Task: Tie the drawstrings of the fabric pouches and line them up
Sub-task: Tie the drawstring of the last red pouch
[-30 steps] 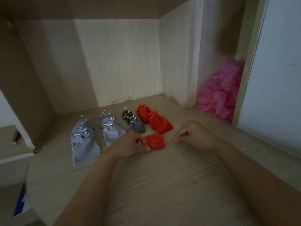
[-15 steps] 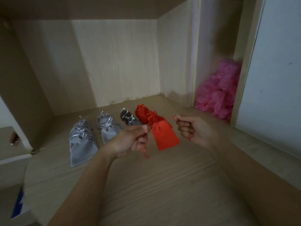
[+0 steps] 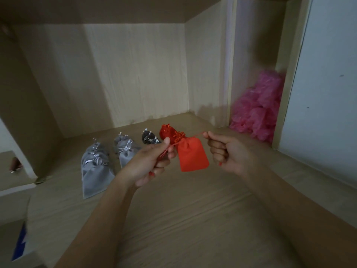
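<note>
**Red pouch held up by its drawstring, mouth at the top**

Holds a red pouch (image 3: 193, 154) up off the worktop (image 3: 183, 219) by its drawstring (image 3: 195, 135), one end in each of the hands. Pinches the left end between the thumb and curled fingers of the left hand (image 3: 152, 161), with a loose tail of cord trailing down across the fingers. Pinches the right end at the thumb tip of the right hand (image 3: 226, 151), the other fingers folded into the palm. Draws the cord nearly taut from side to side, rising a little toward the right.

Hangs flat and limp between the two hands, mouth up, closed end down. Long axis close to upright, leaning so that the bottom sits a little further right than the mouth. Narrower at the cord than at the bottom. No bulge to be seen; cannot tell whether anything lies inside.

Behind, on the worktop inside the wide alcove (image 3: 135, 74) of the wooden unit, in short columns running toward the back wall:
- two tied red pouches (image 3: 166, 131), partly hidden by the held one
- to their left, dark grey pouches (image 3: 148, 137)
- then a pair of light grey pouches (image 3: 126, 149)
- at far left, several larger light grey pouches (image 3: 95, 171), overlapping one another

All of these with bows at the far end, mouths toward the back wall, closed ends toward the viewer. Contents not visible.

In the narrow compartment (image 3: 251, 45) to the right, a heap of pink crinkled plastic (image 3: 258, 107), piled on its floor and up against the side wall.
</note>
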The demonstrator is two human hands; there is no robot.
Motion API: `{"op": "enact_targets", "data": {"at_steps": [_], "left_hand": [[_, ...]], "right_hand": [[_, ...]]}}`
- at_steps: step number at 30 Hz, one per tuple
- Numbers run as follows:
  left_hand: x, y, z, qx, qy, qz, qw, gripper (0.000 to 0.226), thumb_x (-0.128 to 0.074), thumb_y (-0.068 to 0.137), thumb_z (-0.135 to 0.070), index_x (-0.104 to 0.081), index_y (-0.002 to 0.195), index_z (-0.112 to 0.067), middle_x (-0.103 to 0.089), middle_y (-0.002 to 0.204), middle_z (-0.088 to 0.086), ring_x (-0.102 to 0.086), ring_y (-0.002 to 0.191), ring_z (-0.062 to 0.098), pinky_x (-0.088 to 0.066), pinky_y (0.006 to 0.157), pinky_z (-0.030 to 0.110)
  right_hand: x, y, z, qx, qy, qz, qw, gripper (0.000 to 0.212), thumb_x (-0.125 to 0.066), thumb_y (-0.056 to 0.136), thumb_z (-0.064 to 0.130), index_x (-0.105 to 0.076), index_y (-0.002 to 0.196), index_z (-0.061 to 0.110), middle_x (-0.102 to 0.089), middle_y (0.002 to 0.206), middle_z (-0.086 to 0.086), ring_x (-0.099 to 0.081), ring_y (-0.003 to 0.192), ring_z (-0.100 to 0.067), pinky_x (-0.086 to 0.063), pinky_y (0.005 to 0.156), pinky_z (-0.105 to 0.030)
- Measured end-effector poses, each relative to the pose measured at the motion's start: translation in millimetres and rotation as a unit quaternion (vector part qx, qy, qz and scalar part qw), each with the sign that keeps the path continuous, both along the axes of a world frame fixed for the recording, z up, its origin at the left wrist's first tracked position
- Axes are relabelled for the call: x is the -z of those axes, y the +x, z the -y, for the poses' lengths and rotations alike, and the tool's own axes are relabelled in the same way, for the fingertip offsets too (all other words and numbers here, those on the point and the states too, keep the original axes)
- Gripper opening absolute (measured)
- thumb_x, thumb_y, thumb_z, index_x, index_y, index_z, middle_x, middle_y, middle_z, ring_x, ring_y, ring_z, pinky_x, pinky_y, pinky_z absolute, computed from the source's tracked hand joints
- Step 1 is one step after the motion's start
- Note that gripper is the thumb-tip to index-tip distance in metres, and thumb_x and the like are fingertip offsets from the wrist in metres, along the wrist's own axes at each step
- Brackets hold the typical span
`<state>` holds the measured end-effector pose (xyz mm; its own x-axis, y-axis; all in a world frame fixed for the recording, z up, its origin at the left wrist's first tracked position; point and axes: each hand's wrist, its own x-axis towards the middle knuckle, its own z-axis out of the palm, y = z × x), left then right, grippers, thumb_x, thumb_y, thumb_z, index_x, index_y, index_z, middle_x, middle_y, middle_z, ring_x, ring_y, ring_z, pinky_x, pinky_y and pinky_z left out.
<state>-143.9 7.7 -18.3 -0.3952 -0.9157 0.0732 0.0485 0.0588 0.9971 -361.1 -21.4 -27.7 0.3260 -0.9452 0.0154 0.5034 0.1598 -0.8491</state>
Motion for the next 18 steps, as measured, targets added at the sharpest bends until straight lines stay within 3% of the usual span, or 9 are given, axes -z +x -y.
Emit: {"op": "enact_targets", "data": {"at_steps": [3,8,12,18], "left_hand": [[-1.6,-0.3,-0.2,-0.037,0.003,-0.025,0.999,0.025,-0.047,0.086,-0.038,-0.048,0.072,-0.018,-0.044,0.061,-0.008,-0.021,0.044,0.001,-0.013,0.034,0.012],[2.4,-2.6,8.2,-0.113,0.042,-0.122,0.985,0.025,-0.042,0.097,-0.021,-0.055,0.077,-0.012,-0.049,0.061,-0.006,-0.027,0.037,-0.001,-0.014,0.031,0.009],[6.2,-0.7,14.8,-0.111,0.125,-0.226,0.96,0.026,-0.039,0.098,-0.021,-0.049,0.075,-0.014,-0.055,0.062,-0.005,-0.027,0.032,0.0,-0.016,0.028,0.009],[4.0,-0.6,14.6,-0.092,0.112,-0.314,0.938,0.026,-0.039,0.097,-0.023,-0.051,0.077,-0.012,-0.067,0.072,-0.003,-0.027,0.032,0.002,-0.02,0.028,0.01]], "right_hand": [[3.7,7.0,1.1,0.01,0.019,-0.007,1.0,0.024,-0.044,0.094,0.016,-0.055,0.074,0.011,-0.021,0.039,0.011,-0.017,0.028,-0.004,-0.008,0.029,-0.017],[8.0,10.0,0.9,0.02,0.043,-0.027,0.999,0.025,-0.042,0.095,0.014,-0.055,0.075,0.01,-0.021,0.039,0.01,-0.017,0.027,-0.003,-0.01,0.027,-0.016],[12.5,18.9,-2.0,0.021,0.062,-0.062,0.996,0.022,-0.045,0.093,0.014,-0.055,0.074,0.009,-0.022,0.04,0.01,-0.016,0.029,-0.003,-0.013,0.026,-0.016],[14.7,30.6,-7.3,0.001,0.08,-0.076,0.994,0.021,-0.048,0.092,0.015,-0.055,0.073,0.01,-0.023,0.04,0.01,-0.016,0.029,-0.004,-0.014,0.026,-0.016]]}}
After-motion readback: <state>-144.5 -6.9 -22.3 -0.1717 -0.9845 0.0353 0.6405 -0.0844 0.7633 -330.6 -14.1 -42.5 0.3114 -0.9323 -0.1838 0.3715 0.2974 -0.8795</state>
